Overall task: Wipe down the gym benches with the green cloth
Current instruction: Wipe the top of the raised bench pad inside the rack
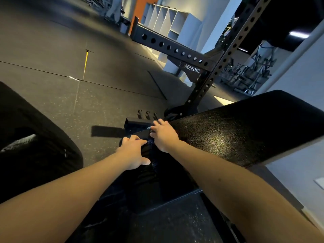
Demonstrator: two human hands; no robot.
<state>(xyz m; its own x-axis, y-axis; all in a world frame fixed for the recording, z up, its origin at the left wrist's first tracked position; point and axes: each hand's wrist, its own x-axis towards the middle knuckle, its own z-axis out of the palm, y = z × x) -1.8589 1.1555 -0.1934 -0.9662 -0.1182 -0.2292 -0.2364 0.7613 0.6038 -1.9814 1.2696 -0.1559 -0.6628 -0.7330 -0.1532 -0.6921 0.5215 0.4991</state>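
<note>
Left hand [133, 150] and right hand [164, 135] pressed on narrow end of bench pad [245, 130]; both grips apart, fingers spread. Dark fold between them, probably cloth [151, 143]; green not discernible. Wiping judged mid-way: rest of pad likely pending.

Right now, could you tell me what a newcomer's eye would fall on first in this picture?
First, the left arm and right arm, bare, reaching up from the bottom edge to the near end of the black padded bench at centre right. Behind it, a dark steel rack studded with round holes rises toward the upper right, while the grey rubber floor fills the left.
</note>
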